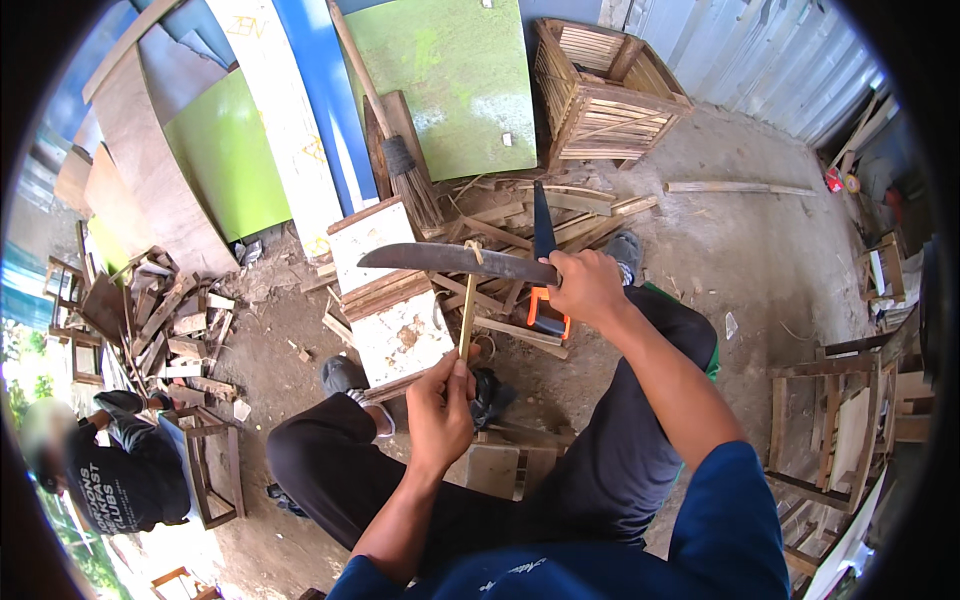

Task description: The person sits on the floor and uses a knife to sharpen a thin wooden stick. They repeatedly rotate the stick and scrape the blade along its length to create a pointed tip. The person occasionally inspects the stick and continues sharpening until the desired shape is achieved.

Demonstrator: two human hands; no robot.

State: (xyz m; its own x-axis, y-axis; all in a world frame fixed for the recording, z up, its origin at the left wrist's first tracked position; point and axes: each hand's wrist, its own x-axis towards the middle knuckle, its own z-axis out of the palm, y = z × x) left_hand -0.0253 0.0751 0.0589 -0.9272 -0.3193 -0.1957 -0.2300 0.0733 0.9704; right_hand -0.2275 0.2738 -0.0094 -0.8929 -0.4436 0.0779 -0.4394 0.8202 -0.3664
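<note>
My right hand point(592, 288) is closed round the handle end of a machete point(425, 258), its long dark blade pointing left. In my left hand point(440, 415) a thin strip of wood or bamboo point(468, 315) stands up between the fingers. The strip's upper end meets the blade, where a pale curled shaving point(474, 250) shows. Below and left of the blade lies a scuffed white board point(410, 340) with brown wooden edges. A handsaw point(543, 225) with an orange handle point(567, 327) rests between my feet, partly behind my right hand.
Scrap wood point(590, 215) litters the floor ahead, with another pile point(165, 330) at left. A broom point(400, 165) leans on panels near a slatted crate point(620, 100). Another person point(125, 470) sits at far left. Wooden frames point(830, 420) stand at right.
</note>
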